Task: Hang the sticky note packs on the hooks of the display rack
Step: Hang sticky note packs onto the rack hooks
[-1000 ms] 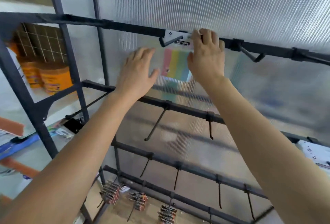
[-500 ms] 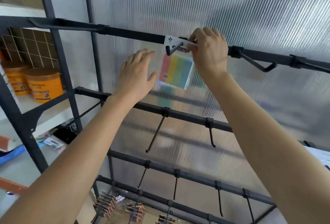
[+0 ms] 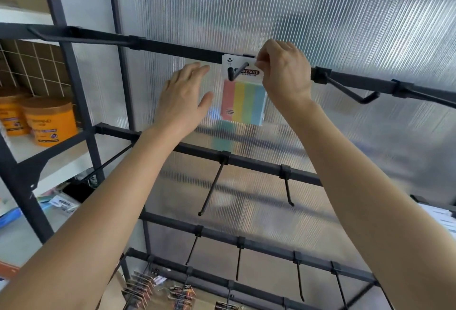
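Observation:
A sticky note pack (image 3: 244,102) with pink, yellow, green and blue strips hangs from a black hook (image 3: 237,74) on the top bar (image 3: 177,49) of the display rack. The hook passes through the pack's white header card. My right hand (image 3: 283,72) pinches the header card's upper right corner. To the pack's left, my left hand (image 3: 183,98) hovers with fingers spread and holds nothing; whether its thumb touches the pack I cannot tell.
A bare hook (image 3: 350,92) juts from the top bar right of my right hand. Lower bars carry several bare hooks (image 3: 212,186). Packaged goods (image 3: 145,290) hang at the bottom. Orange tubs (image 3: 49,122) stand on a shelf at left. Ribbed translucent panel (image 3: 320,25) backs the rack.
The pack's header card has slid back along the hook toward the bar and hangs straighter. My right hand moved from the pack's side up to pinching the card corner. The left hand stays beside it.

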Tool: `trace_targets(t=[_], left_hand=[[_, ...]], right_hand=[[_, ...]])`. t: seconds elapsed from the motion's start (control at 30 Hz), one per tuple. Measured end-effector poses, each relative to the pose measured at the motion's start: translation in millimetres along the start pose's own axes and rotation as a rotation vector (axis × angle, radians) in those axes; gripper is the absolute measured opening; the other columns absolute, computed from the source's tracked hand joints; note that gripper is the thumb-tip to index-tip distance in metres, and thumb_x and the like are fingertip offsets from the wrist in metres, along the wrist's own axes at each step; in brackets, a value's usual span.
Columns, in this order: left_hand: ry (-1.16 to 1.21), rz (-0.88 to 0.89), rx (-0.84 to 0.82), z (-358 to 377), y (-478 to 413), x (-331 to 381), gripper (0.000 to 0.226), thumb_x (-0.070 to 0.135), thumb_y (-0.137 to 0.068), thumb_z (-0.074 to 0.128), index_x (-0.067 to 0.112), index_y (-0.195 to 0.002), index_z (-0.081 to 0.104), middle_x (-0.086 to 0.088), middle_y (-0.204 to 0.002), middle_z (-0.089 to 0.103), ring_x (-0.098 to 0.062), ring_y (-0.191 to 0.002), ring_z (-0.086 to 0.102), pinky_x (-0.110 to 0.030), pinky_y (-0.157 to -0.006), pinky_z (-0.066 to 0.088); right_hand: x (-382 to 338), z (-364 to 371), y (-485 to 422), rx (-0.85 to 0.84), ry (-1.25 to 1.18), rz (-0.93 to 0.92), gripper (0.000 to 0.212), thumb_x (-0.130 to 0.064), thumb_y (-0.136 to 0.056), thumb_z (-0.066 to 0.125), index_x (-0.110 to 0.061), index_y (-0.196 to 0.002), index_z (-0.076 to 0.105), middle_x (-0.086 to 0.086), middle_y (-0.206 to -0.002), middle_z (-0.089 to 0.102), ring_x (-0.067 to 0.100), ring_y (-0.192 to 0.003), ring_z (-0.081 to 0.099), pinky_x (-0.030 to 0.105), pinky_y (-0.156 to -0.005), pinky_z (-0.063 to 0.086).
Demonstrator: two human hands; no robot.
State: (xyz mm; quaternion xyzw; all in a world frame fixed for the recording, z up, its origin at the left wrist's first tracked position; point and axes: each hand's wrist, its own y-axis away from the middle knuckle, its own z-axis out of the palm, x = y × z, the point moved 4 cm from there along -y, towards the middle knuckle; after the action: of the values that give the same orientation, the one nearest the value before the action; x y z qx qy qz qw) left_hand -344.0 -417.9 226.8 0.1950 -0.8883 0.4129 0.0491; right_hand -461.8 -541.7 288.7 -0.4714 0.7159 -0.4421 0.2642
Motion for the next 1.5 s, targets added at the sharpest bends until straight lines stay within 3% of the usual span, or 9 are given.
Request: trace_targets(t=[0.17,0.4,0.57,0.87,1.03,1.13,1.27,1.4,1.5], left_hand=[[0.023,0.020,-0.009,-5,-8,-1,0.049,0.020,-0.095,0.047,0.011,-0.141,0.033,-0.007,-0.145,0.034,-0.024,-0.133,0.031,-0.038,-0.108,0.024],[-0.007,0.069,-0.051,-10,-15,2,0.053,0.021,-0.095,0.046,0.013,-0.144,0.028,-0.004,-0.148,0.030,-0.022,-0.136,0.026,-0.038,-0.111,0.020],[-0.079,0.060,-0.095,-15,-11,0,0.057,0.017,-0.092,0.047,0.013,-0.145,0.025,-0.004,-0.149,0.026,-0.024,-0.136,0.023,-0.040,-0.111,0.019],[-0.097,0.089,-0.080,-21,21,-12,0.046,0.009,-0.085,0.053,-0.004,-0.128,0.045,-0.021,-0.131,0.044,-0.036,-0.122,0.038,-0.046,-0.102,0.028],[-0.078,0.075,-0.086,-27,34,-8,0.039,0.004,-0.082,0.054,-0.011,-0.118,0.050,-0.026,-0.123,0.048,-0.040,-0.116,0.041,-0.047,-0.099,0.030],[-0.092,0.088,-0.088,-27,34,-9,0.048,0.016,-0.084,0.042,-0.005,-0.127,0.045,-0.022,-0.130,0.045,-0.037,-0.121,0.039,-0.047,-0.101,0.030],[-0.078,0.086,-0.083,-21,22,-8,0.053,0.023,-0.094,0.045,0.012,-0.143,0.029,-0.008,-0.146,0.031,-0.026,-0.134,0.027,-0.042,-0.109,0.019],[-0.054,0.142,-0.059,-16,0,8,0.053,0.024,-0.095,0.044,0.014,-0.145,0.026,-0.007,-0.148,0.029,-0.026,-0.136,0.025,-0.042,-0.111,0.019],[-0.034,0.186,-0.044,-8,-19,21,0.052,0.022,-0.096,0.045,0.014,-0.144,0.028,-0.007,-0.147,0.029,-0.026,-0.135,0.026,-0.041,-0.110,0.020]], right_hand=[[-3,-3,-3,-0.130,-0.021,0.096,0.017,-0.010,-0.094,0.051,-0.007,-0.098,0.067,0.006,-0.097,0.067,0.022,-0.088,0.061,0.027,-0.067,0.039],[-21,-29,5,-0.083,-0.103,0.052,0.014,0.000,-0.085,0.051,-0.005,-0.085,0.064,0.005,-0.082,0.066,0.024,-0.075,0.060,0.034,-0.060,0.046],[-41,-53,17,-0.122,-0.144,0.039,0.011,-0.006,-0.089,0.053,-0.007,-0.089,0.064,0.000,-0.076,0.061,0.022,-0.074,0.059,0.035,-0.061,0.047],[-70,-92,38,-0.049,-0.338,0.020,0.010,-0.007,-0.082,0.053,-0.009,-0.083,0.063,-0.007,-0.067,0.057,0.020,-0.065,0.055,0.043,-0.059,0.049],[-74,-104,39,-0.007,-0.341,0.031,0.011,-0.005,-0.082,0.053,-0.012,-0.082,0.062,-0.020,-0.060,0.043,0.013,-0.060,0.045,0.036,-0.055,0.044],[-69,-105,47,-0.012,-0.321,0.053,0.010,-0.006,-0.082,0.053,-0.013,-0.081,0.061,-0.018,-0.060,0.044,0.017,-0.061,0.047,0.036,-0.054,0.044],[-53,-102,68,-0.055,-0.248,0.117,0.009,-0.006,-0.082,0.054,-0.013,-0.081,0.060,-0.013,-0.063,0.049,0.018,-0.063,0.047,0.031,-0.054,0.039],[-38,-97,89,-0.078,-0.166,0.165,0.009,-0.008,-0.085,0.052,-0.012,-0.081,0.059,-0.006,-0.069,0.054,0.018,-0.062,0.046,0.028,-0.051,0.033],[-33,-93,100,-0.040,-0.131,0.146,0.010,-0.003,-0.081,0.053,-0.011,-0.077,0.058,-0.010,-0.065,0.048,0.015,-0.057,0.041,0.018,-0.046,0.027]])
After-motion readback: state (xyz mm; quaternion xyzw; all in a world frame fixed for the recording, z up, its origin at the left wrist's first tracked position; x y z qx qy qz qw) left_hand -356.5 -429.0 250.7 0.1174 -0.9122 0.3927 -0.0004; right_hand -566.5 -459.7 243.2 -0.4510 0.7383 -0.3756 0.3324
